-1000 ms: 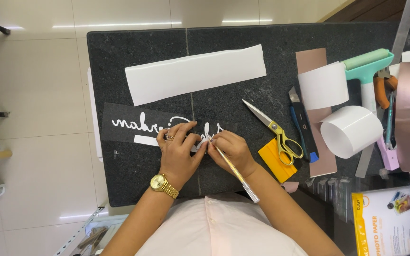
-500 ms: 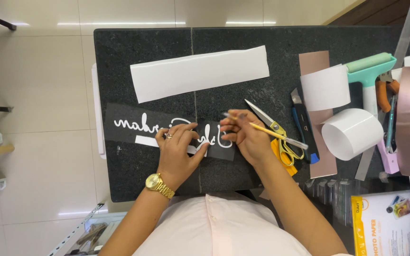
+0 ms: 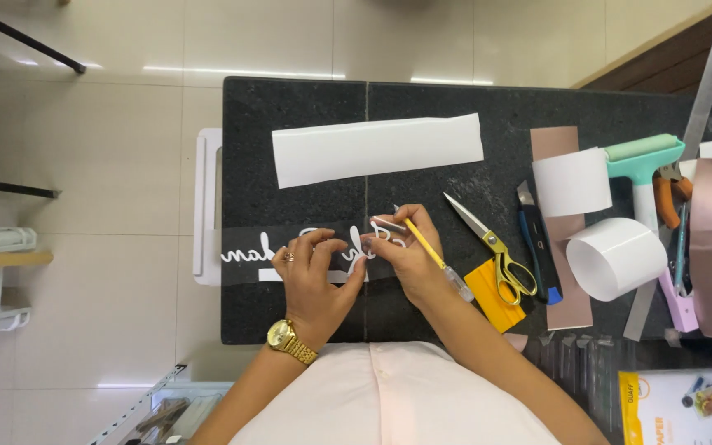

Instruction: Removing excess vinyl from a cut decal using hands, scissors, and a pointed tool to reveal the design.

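Right hand fingers: the right hand (image 3: 409, 255) pinches a yellow-handled weeding tool (image 3: 428, 250) between thumb and forefingers, with a curl of clear peeled film (image 3: 387, 224) caught at the fingertips.
Left hand fingers: the left hand (image 3: 315, 276) has its fingers bent and narrow, fingertips pressing down on the black vinyl strip (image 3: 249, 255); it holds nothing lifted.
Black vinyl strip: it lies flat on the surface (image 3: 306, 103), white script lettering on it, long axis running left to right, partly hidden beneath both hands.
Key relation: the strip sits directly under the fingers; the right hand is nearer the lettering being picked at, the tool's handle slanting away to the lower right.
Wrist: a gold watch (image 3: 290, 339) on the left wrist.
Beyond the hands: a long white paper strip (image 3: 377, 148) lies farther up the surface, well apart.
To the right: yellow-handled scissors (image 3: 496, 251), a yellow squeegee (image 3: 494, 297), a utility knife (image 3: 537, 247), white vinyl rolls (image 3: 615, 257) and a teal roller (image 3: 643, 161).
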